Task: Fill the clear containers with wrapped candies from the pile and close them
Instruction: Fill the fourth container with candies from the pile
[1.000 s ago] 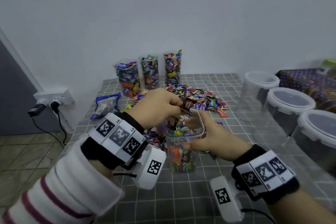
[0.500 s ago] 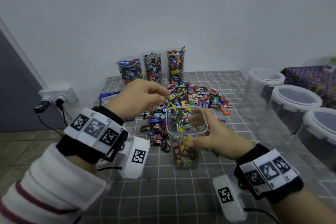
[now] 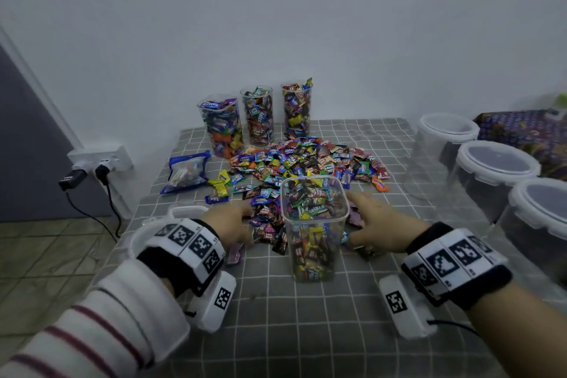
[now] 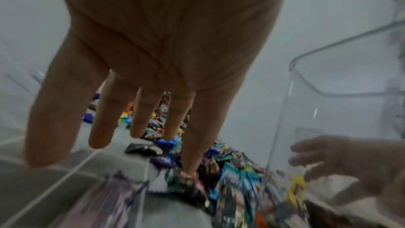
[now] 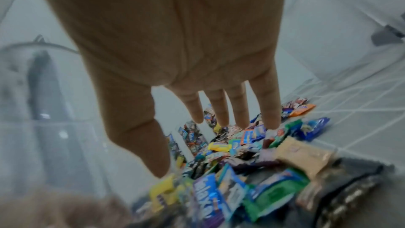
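From the head view, our left hand [image 3: 228, 225] and right hand [image 3: 379, 228] reach forward, fingers straight, holding nothing, flanking the clear container [image 3: 313, 227] on the bench [image 3: 306, 331]. Each wrist view shows us spread fingers [image 4: 100, 119] over the candy pile [image 5: 252, 145].
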Demonstrator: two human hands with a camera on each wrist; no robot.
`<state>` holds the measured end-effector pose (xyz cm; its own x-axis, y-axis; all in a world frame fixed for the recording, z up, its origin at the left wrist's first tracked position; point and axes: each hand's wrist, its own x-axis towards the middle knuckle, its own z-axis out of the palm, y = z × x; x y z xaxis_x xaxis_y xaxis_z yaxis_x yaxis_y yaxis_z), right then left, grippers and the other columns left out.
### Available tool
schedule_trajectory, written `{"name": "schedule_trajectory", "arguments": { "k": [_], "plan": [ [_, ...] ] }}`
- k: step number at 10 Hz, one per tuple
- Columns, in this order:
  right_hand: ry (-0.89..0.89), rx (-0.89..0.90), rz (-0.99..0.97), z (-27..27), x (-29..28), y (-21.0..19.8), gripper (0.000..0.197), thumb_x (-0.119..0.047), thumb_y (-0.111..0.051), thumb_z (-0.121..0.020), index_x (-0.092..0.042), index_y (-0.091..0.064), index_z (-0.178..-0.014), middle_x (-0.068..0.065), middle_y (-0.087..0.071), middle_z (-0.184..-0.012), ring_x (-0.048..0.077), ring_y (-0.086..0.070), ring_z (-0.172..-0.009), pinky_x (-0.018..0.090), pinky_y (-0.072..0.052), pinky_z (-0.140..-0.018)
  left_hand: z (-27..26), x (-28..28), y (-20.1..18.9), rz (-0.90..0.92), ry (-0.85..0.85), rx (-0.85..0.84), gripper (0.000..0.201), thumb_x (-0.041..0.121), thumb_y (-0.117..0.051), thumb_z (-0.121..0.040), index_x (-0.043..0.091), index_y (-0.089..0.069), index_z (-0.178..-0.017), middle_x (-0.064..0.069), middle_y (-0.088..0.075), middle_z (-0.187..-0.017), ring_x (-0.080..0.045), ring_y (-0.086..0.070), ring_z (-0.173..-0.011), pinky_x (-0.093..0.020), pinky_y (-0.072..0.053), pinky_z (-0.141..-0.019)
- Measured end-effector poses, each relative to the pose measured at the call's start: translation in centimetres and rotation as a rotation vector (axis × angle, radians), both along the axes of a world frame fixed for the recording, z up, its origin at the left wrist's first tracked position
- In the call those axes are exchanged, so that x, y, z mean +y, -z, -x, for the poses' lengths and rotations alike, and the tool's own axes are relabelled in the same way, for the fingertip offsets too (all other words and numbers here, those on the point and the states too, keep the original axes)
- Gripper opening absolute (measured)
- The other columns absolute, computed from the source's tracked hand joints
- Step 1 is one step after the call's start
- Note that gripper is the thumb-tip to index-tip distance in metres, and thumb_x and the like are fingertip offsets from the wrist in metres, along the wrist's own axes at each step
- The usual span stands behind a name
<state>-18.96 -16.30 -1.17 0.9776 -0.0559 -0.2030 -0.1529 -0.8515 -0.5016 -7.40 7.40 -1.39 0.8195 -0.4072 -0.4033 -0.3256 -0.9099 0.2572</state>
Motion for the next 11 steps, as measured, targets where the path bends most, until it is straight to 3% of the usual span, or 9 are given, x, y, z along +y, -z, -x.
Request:
{"name": "schedule_trajectory", "arguments": {
  "k": [2,3,4,5,6,7,8,9,11],
  "plan": [
    [0.122,0.117,0.164,-1.1,-1.4,0.9,0.088,-0.033,-0.067,-0.081,-0.014,-0.014,-0.148,0.010,-0.026,-0.148,0.026,-0.036,-0.130,0.035,-0.039,-0.102,0.3,-1.6,2.6,-0.057,0.017,0.006,0.090,0.029,-0.066,-0.084,0.024,-0.007,-0.152,-0.014,-0.038,-0.145,-0.030,-0.054,-0.115,-0.033,-0.047,-0.087],
    [0.175,0.193,0.171,-1.6,-1.8,1.4,0.092,-0.041,-0.068,-0.079,-0.013,-0.015,-0.147,0.010,-0.028,-0.148,0.027,-0.040,-0.129,0.035,-0.041,-0.099,0.1,-2.3,3.0,-0.027,-0.005,0.020,0.100,0.031,-0.069,-0.081,0.029,0.002,-0.152,-0.015,-0.028,-0.150,-0.034,-0.050,-0.121,-0.038,-0.047,-0.094],
    [0.181,0.200,0.143,-2.6,-1.8,2.1,0.078,-0.046,-0.072,-0.074,-0.013,-0.035,-0.133,0.008,-0.047,-0.134,0.024,-0.051,-0.115,0.034,-0.045,-0.095,-0.2,-3.1,3.5,-0.020,0.048,0.014,0.097,0.040,-0.072,-0.078,0.032,-0.008,-0.151,-0.016,-0.031,-0.150,-0.027,-0.054,-0.116,-0.033,-0.048,-0.085],
    [0.129,0.213,0.168,-3.8,-1.5,2.8,0.096,-0.053,-0.077,-0.064,-0.016,-0.031,-0.140,0.006,-0.047,-0.136,0.024,-0.049,-0.120,0.040,-0.044,-0.099,-0.6,-4.1,3.8,-0.012,0.105,0.037,0.076,0.043,-0.074,-0.074,0.033,-0.038,-0.140,-0.015,-0.045,-0.142,-0.016,-0.062,-0.091,-0.028,-0.051,-0.075],
    [0.045,0.215,0.253,-5.6,-1.2,3.8,0.118,-0.063,-0.076,-0.051,-0.025,-0.020,-0.147,0.004,-0.035,-0.147,0.028,-0.041,-0.128,0.046,-0.041,-0.103,-0.7,-4.9,3.5,0.000,0.134,0.029,0.073,0.035,-0.074,-0.077,0.024,-0.038,-0.139,-0.018,-0.052,-0.133,-0.021,-0.063,-0.086,-0.033,-0.054,-0.075],
    [-0.012,0.262,0.344,-6.6,-0.5,4.4,0.098,-0.051,-0.076,-0.063,-0.022,-0.029,-0.144,0.011,-0.038,-0.144,0.034,-0.042,-0.126,0.047,-0.041,-0.103,-0.6,-5.2,3.1,-0.062,0.196,-0.055,0.088,0.029,-0.063,-0.087,0.024,-0.003,-0.151,-0.019,-0.041,-0.142,-0.028,-0.058,-0.105,-0.039,-0.051,-0.090],
    [0.017,0.234,0.321,-4.8,1.4,2.0,0.080,-0.030,-0.074,-0.076,-0.016,-0.033,-0.143,0.013,-0.041,-0.142,0.033,-0.043,-0.128,0.044,-0.038,-0.106,-0.3,-5.5,2.7,-0.156,0.272,-0.120,0.062,0.028,-0.058,-0.091,0.016,-0.031,-0.146,-0.014,-0.044,-0.143,-0.029,-0.050,-0.123,-0.040,-0.045,-0.101],
    [-0.033,0.215,0.348,-5.0,1.3,2.5,0.055,-0.027,-0.068,-0.083,-0.014,-0.048,-0.132,0.010,-0.053,-0.131,0.029,-0.051,-0.120,0.040,-0.042,-0.101,-0.1,-5.4,2.7,-0.154,0.254,-0.175,0.037,0.023,-0.053,-0.093,0.013,-0.053,-0.129,-0.010,-0.059,-0.124,-0.028,-0.058,-0.109,-0.038,-0.049,-0.092],
    [-0.088,0.256,0.459,-5.2,1.3,1.9,0.029,-0.019,-0.046,-0.097,-0.006,-0.057,-0.121,0.013,-0.058,-0.123,0.029,-0.055,-0.113,0.036,-0.045,-0.098,0.0,-5.1,2.1,-0.092,0.235,-0.293,0.026,0.016,-0.043,-0.096,0.004,-0.065,-0.104,-0.013,-0.064,-0.107,-0.029,-0.059,-0.097,-0.034,-0.050,-0.084]
  ]
}}
